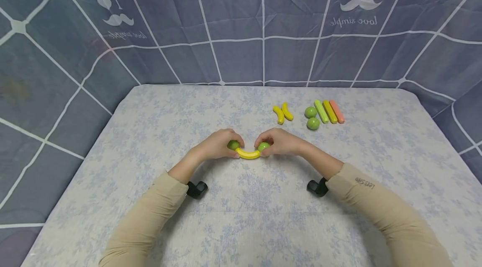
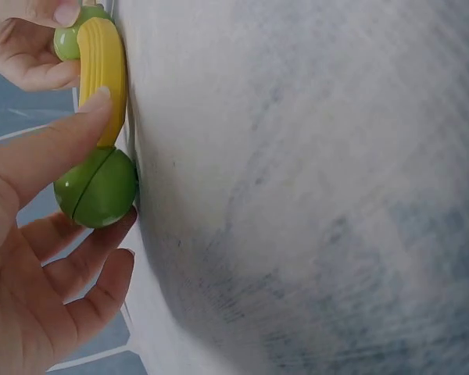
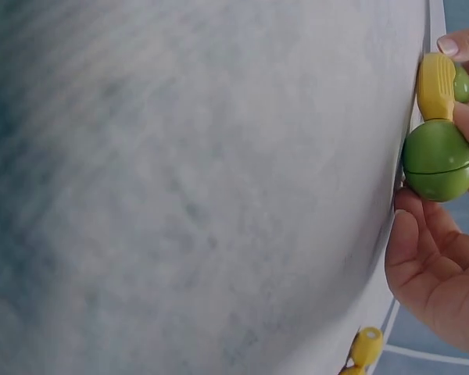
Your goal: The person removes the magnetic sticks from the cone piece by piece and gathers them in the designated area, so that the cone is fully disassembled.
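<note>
A yellow curved bar (image 1: 248,155) lies at the middle of the table, its ends bending away from the person, with a green ball at each end. My left hand (image 1: 220,145) holds the left green ball (image 1: 233,145) between thumb and fingers. In the left wrist view that thumb reaches onto the bar (image 2: 105,70), and a seam runs round the ball (image 2: 102,187). On the other side, the right green ball (image 1: 264,146) is between the thumb and fingers of my right hand (image 1: 284,141). The right wrist view shows this ball (image 3: 439,156) against the bar's end.
Beyond the right hand lie two more yellow curved bars (image 1: 278,114) and two green balls (image 1: 313,123). Beside them are a light green stick (image 1: 321,111), a yellow stick (image 1: 329,111) and an orange stick (image 1: 337,111). A blue-grey curtain (image 1: 237,62) hangs behind the cloth-covered table (image 1: 241,233).
</note>
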Action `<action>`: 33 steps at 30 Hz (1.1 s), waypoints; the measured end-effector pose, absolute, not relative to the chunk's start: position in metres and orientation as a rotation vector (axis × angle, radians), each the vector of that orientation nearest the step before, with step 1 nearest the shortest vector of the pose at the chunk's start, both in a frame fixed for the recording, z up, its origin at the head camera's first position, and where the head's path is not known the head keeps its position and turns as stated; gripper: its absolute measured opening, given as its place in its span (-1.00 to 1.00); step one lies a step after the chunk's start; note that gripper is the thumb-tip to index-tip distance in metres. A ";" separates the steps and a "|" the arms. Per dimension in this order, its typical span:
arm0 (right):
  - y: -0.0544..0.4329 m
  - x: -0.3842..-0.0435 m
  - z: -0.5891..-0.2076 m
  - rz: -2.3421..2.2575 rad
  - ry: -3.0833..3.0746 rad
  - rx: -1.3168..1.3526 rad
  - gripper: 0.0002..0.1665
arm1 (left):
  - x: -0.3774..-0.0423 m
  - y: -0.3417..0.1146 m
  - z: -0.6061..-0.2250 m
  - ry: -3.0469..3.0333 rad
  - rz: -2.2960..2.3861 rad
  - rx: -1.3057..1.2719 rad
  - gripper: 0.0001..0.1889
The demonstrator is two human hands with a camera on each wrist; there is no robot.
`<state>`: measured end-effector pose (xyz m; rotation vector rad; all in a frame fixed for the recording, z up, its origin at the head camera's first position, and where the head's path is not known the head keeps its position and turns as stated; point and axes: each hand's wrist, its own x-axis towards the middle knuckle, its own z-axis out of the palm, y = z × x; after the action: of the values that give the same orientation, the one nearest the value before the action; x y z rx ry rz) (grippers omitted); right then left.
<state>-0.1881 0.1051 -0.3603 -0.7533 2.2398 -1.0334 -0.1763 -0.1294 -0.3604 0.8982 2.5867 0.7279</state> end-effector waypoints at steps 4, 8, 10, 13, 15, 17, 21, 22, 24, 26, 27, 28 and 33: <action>0.108 -0.188 -0.360 -1.024 2.250 -0.761 -0.72 | -0.175 -0.129 -0.361 2.573 0.743 0.888 -0.70; 0.111 -0.188 -0.359 -1.021 2.246 -0.756 -0.70 | -0.174 -0.130 -0.360 2.556 0.774 0.896 -0.71; 0.112 -0.188 -0.359 -1.022 2.241 -0.752 -0.69 | -0.173 -0.131 -0.360 2.550 0.784 0.909 -0.71; 0.113 -0.187 -0.358 -1.028 2.234 -0.752 -0.68 | -0.172 -0.130 -0.360 2.552 0.786 0.918 -0.71; 0.114 -0.187 -0.358 -1.035 2.227 -0.750 -0.68 | -0.172 -0.129 -0.361 2.560 0.779 0.929 -0.72; 0.114 -0.187 -0.359 -1.045 2.218 -0.746 -0.68 | -0.172 -0.128 -0.361 2.569 0.772 0.938 -0.73; 0.114 -0.187 -0.360 -1.055 2.222 -0.738 -0.68 | -0.171 -0.126 -0.361 2.581 0.749 0.972 -0.78; 0.114 -0.186 -0.360 -1.054 2.228 -0.736 -0.68 | -0.170 -0.125 -0.361 2.582 0.743 0.975 -0.79; 0.113 -0.186 -0.361 -1.046 2.247 -0.737 -0.69 | -0.170 -0.123 -0.362 2.577 0.739 0.975 -0.82; 0.113 -0.186 -0.361 -1.037 2.266 -0.730 -0.69 | -0.171 -0.122 -0.363 2.567 0.752 0.961 -0.84; 0.113 -0.186 -0.362 -1.030 2.276 -0.725 -0.70 | -0.171 -0.122 -0.363 2.558 0.765 0.952 -0.84; 0.113 -0.186 -0.362 -1.027 2.283 -0.720 -0.70 | -0.171 -0.123 -0.364 2.549 0.777 0.943 -0.85; 0.112 -0.186 -0.365 -1.010 2.313 -0.696 -0.72 | -0.175 -0.125 -0.369 2.496 0.850 0.912 -0.85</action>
<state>-0.1863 0.1122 -0.3646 -0.6955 2.3132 -1.0099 -0.1747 -0.1246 -0.3685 0.9116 2.4955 0.8496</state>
